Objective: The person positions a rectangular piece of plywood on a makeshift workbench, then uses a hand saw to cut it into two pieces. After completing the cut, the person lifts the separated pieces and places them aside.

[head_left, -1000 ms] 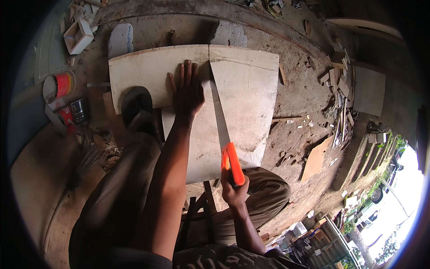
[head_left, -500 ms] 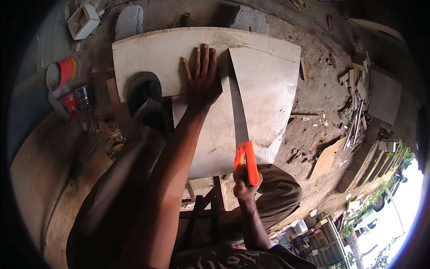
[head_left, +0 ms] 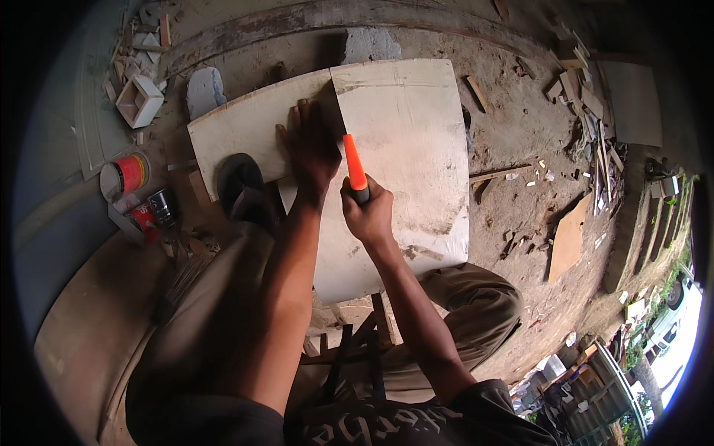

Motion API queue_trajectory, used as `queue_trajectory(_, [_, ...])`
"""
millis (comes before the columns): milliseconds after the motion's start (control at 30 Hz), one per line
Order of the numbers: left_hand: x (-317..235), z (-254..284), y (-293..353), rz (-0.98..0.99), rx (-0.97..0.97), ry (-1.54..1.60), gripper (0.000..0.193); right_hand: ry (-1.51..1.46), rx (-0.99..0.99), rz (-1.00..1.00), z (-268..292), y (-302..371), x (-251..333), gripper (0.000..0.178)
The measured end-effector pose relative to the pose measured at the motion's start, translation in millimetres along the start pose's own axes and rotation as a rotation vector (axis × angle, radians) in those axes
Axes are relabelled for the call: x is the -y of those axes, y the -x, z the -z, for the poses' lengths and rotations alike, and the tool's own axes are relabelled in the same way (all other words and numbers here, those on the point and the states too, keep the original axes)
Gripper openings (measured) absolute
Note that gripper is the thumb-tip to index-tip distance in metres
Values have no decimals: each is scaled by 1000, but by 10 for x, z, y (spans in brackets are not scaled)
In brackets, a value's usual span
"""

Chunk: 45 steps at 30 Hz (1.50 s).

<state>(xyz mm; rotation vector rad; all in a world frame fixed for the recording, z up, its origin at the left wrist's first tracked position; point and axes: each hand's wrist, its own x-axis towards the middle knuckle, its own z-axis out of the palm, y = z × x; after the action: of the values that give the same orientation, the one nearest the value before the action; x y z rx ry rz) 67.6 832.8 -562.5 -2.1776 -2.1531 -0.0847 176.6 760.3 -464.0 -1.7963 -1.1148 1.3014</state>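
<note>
A pale plywood board (head_left: 416, 156) lies in front of me, with a cut running in from its far edge. My right hand (head_left: 370, 214) is closed around the orange and black handle of a handsaw (head_left: 355, 163), which sits over the board in line with the cut. Little of the blade shows; a dark narrow strip runs ahead of the handle to the far edge. Flat on the wood just left of the cut rests my left hand (head_left: 313, 152), fingers stretched out. Left of that hand, a dark shoe (head_left: 242, 182) presses on the board's left part.
Red and black cans (head_left: 132, 173) stand at the left. Near the far left are a small white wooden box (head_left: 140, 101) and a concrete block (head_left: 205, 91); another block (head_left: 372, 44) sits beyond the board. Wood scraps (head_left: 595, 141) and a loose brown panel (head_left: 569, 238) lie at right.
My right hand has pushed the saw forward, away from me, so its handle is now beside my left hand and the long stretch of blade no longer shows. The view has shifted somewhat.
</note>
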Motion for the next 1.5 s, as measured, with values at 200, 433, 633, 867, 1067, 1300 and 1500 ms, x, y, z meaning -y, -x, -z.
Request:
queue_trajectory(200, [-21, 0, 91, -12, -83, 62, 59, -48, 10, -41, 229, -22, -18, 10])
queue_trajectory(433, [-119, 27, 273, 13, -87, 148, 63, 18, 80, -90, 353, 118, 252, 24])
queue_trajectory(633, [-45, -14, 153, 14, -108, 414, 67, -23, 280, -199, 260, -237, 509, 43])
queue_trajectory(867, [-68, -71, 108, 44, -19, 181, 68, -109, 126, -122, 250, -11, 417, 35])
queue_trajectory(1067, [-10, -117, 44, 84, -4, 220, 67, 36, 127, -301, 588, 901, 762, 32])
queue_trajectory(1300, [-39, -25, 66, 106, 84, 223, 65, 25, 93, -350, 943, 1576, 818, 31])
queue_trajectory(1500, [-43, -101, 68, 115, -25, 304, 59, -164, 40, -460, 827, 296, 684, 25])
